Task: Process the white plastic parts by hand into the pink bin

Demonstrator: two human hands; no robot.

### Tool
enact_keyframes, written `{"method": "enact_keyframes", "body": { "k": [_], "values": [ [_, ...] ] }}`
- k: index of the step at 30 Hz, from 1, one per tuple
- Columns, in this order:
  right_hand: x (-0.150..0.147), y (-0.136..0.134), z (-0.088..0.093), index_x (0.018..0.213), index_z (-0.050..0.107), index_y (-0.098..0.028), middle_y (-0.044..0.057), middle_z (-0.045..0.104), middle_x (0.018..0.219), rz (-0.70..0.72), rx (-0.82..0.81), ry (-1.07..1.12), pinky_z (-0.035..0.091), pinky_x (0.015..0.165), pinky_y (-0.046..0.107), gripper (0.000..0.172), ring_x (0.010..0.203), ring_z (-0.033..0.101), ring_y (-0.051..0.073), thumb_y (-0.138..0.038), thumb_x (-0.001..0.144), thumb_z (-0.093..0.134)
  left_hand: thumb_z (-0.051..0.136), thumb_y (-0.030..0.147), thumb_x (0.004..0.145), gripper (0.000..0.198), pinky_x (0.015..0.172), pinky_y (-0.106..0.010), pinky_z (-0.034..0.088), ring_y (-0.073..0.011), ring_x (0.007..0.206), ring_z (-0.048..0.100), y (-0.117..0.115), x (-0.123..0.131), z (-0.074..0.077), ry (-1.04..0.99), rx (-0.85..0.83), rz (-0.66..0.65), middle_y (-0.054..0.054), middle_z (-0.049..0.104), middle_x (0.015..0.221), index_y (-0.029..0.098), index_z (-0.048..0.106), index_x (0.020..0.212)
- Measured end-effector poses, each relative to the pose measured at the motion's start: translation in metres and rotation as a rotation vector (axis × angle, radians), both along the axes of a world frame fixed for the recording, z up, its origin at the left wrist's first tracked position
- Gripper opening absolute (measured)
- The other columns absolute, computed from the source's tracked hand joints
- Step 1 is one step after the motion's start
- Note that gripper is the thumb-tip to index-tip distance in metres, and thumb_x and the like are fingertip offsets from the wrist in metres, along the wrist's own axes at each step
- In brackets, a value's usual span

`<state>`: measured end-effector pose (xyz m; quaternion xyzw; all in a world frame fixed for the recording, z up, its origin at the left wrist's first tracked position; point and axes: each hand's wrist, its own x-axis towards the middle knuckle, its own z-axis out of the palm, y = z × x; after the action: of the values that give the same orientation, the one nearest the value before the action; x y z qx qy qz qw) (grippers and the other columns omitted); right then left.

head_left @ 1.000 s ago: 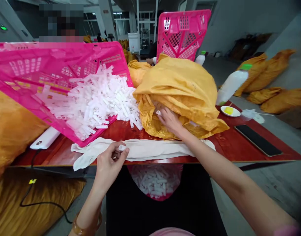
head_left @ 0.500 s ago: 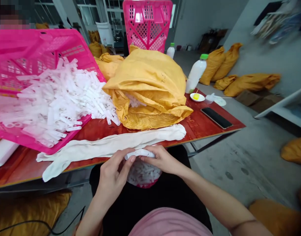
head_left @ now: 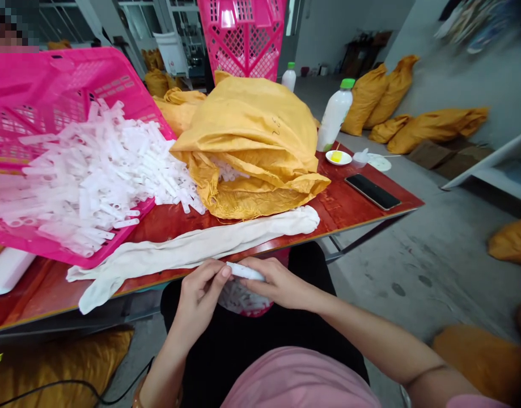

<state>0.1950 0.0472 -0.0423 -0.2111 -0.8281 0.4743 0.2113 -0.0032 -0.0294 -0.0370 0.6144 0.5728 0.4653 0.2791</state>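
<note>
My left hand (head_left: 197,290) and my right hand (head_left: 279,283) meet over my lap, both pinching one short white plastic tube (head_left: 245,271) by its ends. Below them, a pink basket (head_left: 264,310) on my lap holds white plastic pieces, partly hidden by my hands. A long off-white cloth (head_left: 187,249) lies along the table's near edge just beyond my hands. Farther off, a tilted pink crate (head_left: 60,73) spills a heap of white plastic tubes (head_left: 102,175) onto the table, beside a folded yellow woven sack (head_left: 247,136) with more pieces inside.
The red-topped table (head_left: 341,212) also bears a white bottle (head_left: 334,116), a plate with a yellow sponge (head_left: 338,157) and a black phone (head_left: 373,191). Another pink crate (head_left: 243,34) stands behind the sack. Filled yellow sacks (head_left: 430,130) lie on the floor to the right.
My right hand has left the yellow sack and joined my left on the white tube above my lap. The view has swung, shifting the table and crates to the left.
</note>
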Motion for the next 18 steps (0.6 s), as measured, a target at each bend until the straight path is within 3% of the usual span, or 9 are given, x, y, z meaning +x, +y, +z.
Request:
{"method": "enact_keyframes", "body": {
  "k": [3, 6, 9, 12, 14, 16, 18],
  "values": [
    [-0.001, -0.002, -0.005, 0.128, 0.058, -0.018, 0.009, 0.068, 0.119, -0.048, 0.088, -0.013, 0.047, 0.091, 0.030, 0.029, 0.103, 0.065, 0.021, -0.022, 0.101, 0.049, 0.058, 0.033, 0.099, 0.031, 0.061, -0.022, 0.042, -0.0114, 0.063, 0.053, -0.001, 0.005, 0.001, -0.037, -0.032, 0.039, 0.002, 0.056, 0.066, 0.017, 0.065, 0.073],
    [-0.001, -0.001, -0.007, 0.125, 0.061, -0.018, 0.009, 0.068, 0.115, -0.040, 0.022, 0.019, 0.047, 0.089, 0.030, 0.028, 0.101, 0.064, 0.021, -0.023, 0.099, 0.052, 0.057, 0.032, 0.099, 0.032, 0.059, -0.022, 0.039, -0.0109, 0.061, 0.049, -0.004, 0.010, -0.002, -0.096, -0.049, 0.054, 0.003, 0.053, 0.064, 0.017, 0.062, 0.072],
    [-0.002, 0.000, -0.009, 0.108, 0.065, -0.016, 0.002, 0.065, 0.088, 0.040, -0.390, 0.118, 0.045, 0.066, 0.023, 0.020, 0.072, 0.057, 0.012, -0.031, 0.096, 0.061, 0.056, 0.027, 0.100, 0.030, 0.060, -0.022, 0.040, -0.0111, 0.063, 0.051, -0.007, 0.011, -0.006, -0.134, 0.006, -0.007, 0.002, 0.055, 0.067, 0.017, 0.060, 0.072],
    [-0.004, -0.002, -0.016, 0.100, 0.060, -0.017, -0.009, 0.040, 0.060, 0.165, -0.888, 0.146, 0.025, 0.043, 0.019, 0.024, 0.046, 0.028, 0.006, -0.038, 0.091, 0.068, 0.055, 0.019, 0.100, 0.025, 0.064, -0.023, 0.041, -0.0113, 0.067, 0.053, -0.006, 0.007, -0.012, -0.133, 0.118, -0.110, 0.001, 0.058, 0.072, 0.018, 0.061, 0.075],
    [-0.005, -0.004, -0.022, 0.099, 0.058, -0.018, -0.013, 0.028, 0.056, 0.201, -1.018, 0.118, 0.018, 0.040, 0.019, 0.024, 0.043, 0.017, 0.006, -0.039, 0.090, 0.067, 0.054, 0.016, 0.100, 0.024, 0.066, -0.023, 0.042, -0.0113, 0.069, 0.053, -0.004, 0.004, -0.018, -0.122, 0.150, -0.171, 0.001, 0.058, 0.073, 0.018, 0.061, 0.077],
    [-0.006, -0.004, -0.025, 0.099, 0.059, -0.017, -0.010, 0.036, 0.059, 0.134, -0.865, 0.100, 0.025, 0.043, 0.019, 0.025, 0.046, 0.026, 0.006, -0.040, 0.092, 0.066, 0.052, 0.015, 0.101, 0.021, 0.068, -0.022, 0.043, -0.0116, 0.072, 0.054, -0.004, 0.000, -0.023, -0.077, 0.109, -0.192, 0.000, 0.059, 0.078, 0.019, 0.062, 0.082],
    [-0.005, -0.001, -0.023, 0.105, 0.061, -0.016, -0.002, 0.056, 0.077, 0.050, -0.542, 0.085, 0.040, 0.058, 0.021, 0.026, 0.063, 0.048, 0.010, -0.041, 0.097, 0.059, 0.054, 0.017, 0.100, 0.012, 0.069, -0.022, 0.044, -0.0123, 0.076, 0.055, -0.006, -0.003, -0.027, 0.008, 0.045, -0.181, -0.001, 0.060, 0.085, 0.020, 0.063, 0.093]
  ]
}}
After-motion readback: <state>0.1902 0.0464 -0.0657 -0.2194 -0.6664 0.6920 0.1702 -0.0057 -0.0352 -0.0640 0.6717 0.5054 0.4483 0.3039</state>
